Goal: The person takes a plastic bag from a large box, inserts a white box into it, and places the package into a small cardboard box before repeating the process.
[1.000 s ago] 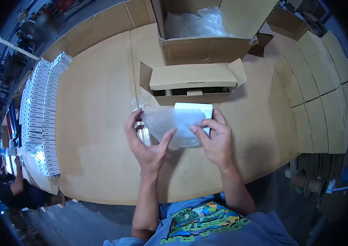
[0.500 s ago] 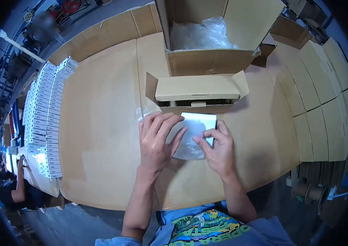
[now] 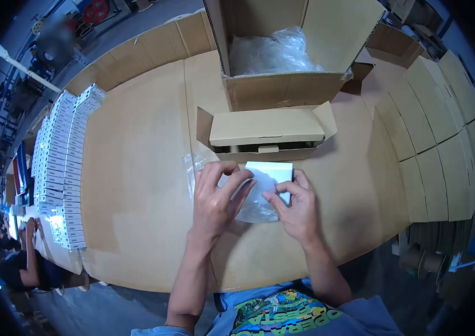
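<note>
A small white box lies on the cardboard-covered table, partly inside a clear plastic bag. My left hand lies palm-down over the bag's left part, fingers pressing on the plastic and the box. The bag's right edge, against the box, is pinched by my right hand between thumb and fingers. A loose end of plastic sticks out to the left of my left hand.
A shallow open carton sits just beyond the box. Behind it a large open carton holds crumpled plastic bags. Rows of small white boxes line the table's left edge. Flattened cartons are stacked at right. Another person works at far left.
My left hand moved from holding the bag open by its left edge to lying flat over the bag and box. The right hand stayed on the bag's right edge.
</note>
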A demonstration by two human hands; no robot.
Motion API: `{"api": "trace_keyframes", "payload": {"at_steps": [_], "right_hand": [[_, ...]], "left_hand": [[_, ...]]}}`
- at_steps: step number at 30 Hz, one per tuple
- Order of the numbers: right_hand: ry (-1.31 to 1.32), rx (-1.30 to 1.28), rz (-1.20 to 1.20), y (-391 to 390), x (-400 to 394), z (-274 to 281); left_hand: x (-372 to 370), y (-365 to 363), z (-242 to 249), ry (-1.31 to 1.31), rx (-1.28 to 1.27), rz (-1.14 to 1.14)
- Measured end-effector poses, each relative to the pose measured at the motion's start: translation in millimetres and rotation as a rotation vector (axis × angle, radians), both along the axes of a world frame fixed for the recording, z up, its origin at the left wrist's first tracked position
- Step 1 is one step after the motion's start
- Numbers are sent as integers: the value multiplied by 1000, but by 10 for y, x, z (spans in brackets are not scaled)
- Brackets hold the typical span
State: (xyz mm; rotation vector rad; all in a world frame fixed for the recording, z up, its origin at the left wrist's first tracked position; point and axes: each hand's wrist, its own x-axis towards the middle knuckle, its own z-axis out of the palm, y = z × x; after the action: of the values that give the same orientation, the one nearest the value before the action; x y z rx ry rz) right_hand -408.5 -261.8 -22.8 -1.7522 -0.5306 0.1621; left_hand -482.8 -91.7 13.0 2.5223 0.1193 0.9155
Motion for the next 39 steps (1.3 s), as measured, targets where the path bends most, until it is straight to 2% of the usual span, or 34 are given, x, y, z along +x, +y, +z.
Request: {"api": "trace_keyframes", "payload": {"at_steps": [2, 5, 7, 11, 14, 19, 22, 23, 27, 29, 34, 35, 39], "right_hand": [[-28, 13, -8, 2, -1, -42], [31, -100, -24, -26, -31, 95], [-46, -148, -1, -76, -59, 168], [-65, -178, 34, -172, -76, 147], [-16, -163, 81, -200, -107, 192], [78, -115, 66, -171, -138, 169], [77, 9, 15, -146, -124, 27], [73, 69, -2, -140, -119, 1], [97, 152, -14, -93, -133, -21], [115, 168, -12, -73, -171, -12], [-87, -53, 4, -144, -183, 70], [-139, -111, 8, -171, -200, 118], [-176, 17, 51, -273, -93, 271]], "left_hand": [[-23, -2, -8, -10, -1, -4], [-23, 6, 33, 18, 16, -31], [-44, 13, 106, 88, 38, -57], [-51, 99, 280, 274, -228, -164], [1, 129, 309, 481, -479, -133], [37, 123, -44, 118, -1112, -249], [0, 103, -378, -382, -953, -256], [-146, 37, -474, -369, -1236, -267], [-340, -321, -278, -152, -1525, -159], [-312, -378, -339, -70, -1424, -163], [-293, -370, -405, -21, -1124, -108], [-310, -374, -406, -14, -1153, -118], [-376, -363, -364, 3, -1196, -166]]}}
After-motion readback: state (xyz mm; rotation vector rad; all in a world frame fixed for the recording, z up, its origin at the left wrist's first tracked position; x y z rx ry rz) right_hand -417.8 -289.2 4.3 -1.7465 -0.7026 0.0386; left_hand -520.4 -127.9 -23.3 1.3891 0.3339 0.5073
